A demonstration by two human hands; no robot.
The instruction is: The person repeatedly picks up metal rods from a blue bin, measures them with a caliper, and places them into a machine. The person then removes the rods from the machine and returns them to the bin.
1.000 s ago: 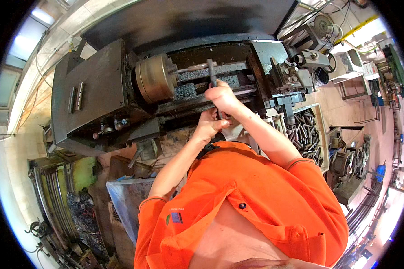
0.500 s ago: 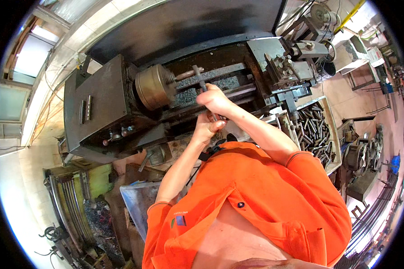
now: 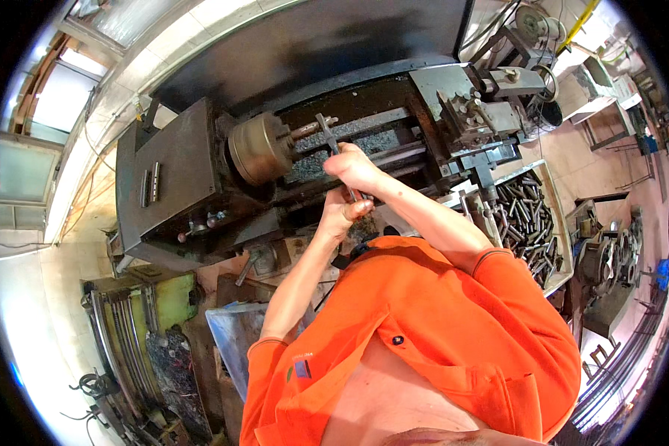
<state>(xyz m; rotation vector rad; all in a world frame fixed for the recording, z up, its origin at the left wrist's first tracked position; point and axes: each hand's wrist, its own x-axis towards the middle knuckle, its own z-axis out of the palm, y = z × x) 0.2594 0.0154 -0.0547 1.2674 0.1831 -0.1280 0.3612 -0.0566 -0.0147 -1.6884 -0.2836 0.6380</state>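
Note:
In front of the lathe, both my hands are closed around one slim grey metal bar tool (image 3: 330, 136) with a wider part near its far end. My right hand (image 3: 354, 169) grips it higher up, nearer the lathe bed. Lower down, close to my body, my left hand (image 3: 338, 214) wraps its near end; its exact kind I cannot make out. The tool's far end lies beside the tip of a thin metal rod (image 3: 305, 129). That rod sticks out of the brass-coloured round chuck (image 3: 259, 149), whose front looks blurred.
The lathe headstock (image 3: 172, 175) stands left, with two short rods (image 3: 150, 184) on top. Metal chips (image 3: 379, 141) cover the bed. At right are the tool post (image 3: 476, 111) and a tray (image 3: 548, 189) of many short metal rods. A green machine (image 3: 172, 297) is lower left.
The view has shifted a little, so the lathe appears slightly further right. The tool's far end has turned slightly, showing its wider part more. Both hands keep their grip.

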